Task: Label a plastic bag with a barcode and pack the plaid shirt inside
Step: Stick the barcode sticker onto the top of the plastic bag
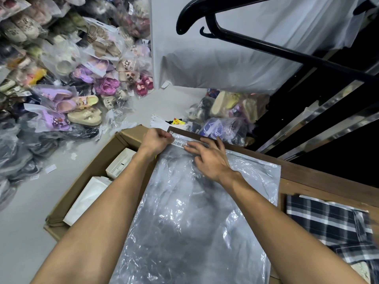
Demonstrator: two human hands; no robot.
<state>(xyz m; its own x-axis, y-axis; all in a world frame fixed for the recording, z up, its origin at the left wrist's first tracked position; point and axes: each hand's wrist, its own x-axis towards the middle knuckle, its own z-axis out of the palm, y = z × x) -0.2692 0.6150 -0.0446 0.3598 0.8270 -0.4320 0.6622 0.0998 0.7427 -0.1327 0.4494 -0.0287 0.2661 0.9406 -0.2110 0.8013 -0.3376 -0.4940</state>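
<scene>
Both hands up at the far edge of the clear, crinkled plastic bag point(194, 218), which lies flat on the brown wooden table point(320, 181); left hand point(155, 140) pinches one end of the white barcode sticker strip point(180, 143), right hand point(209, 158) spreads open, fingertips pressing the strip's other end onto the bag, while the navy-and-white plaid shirt point(328, 224) lies unpacked beside the bag at right
</scene>
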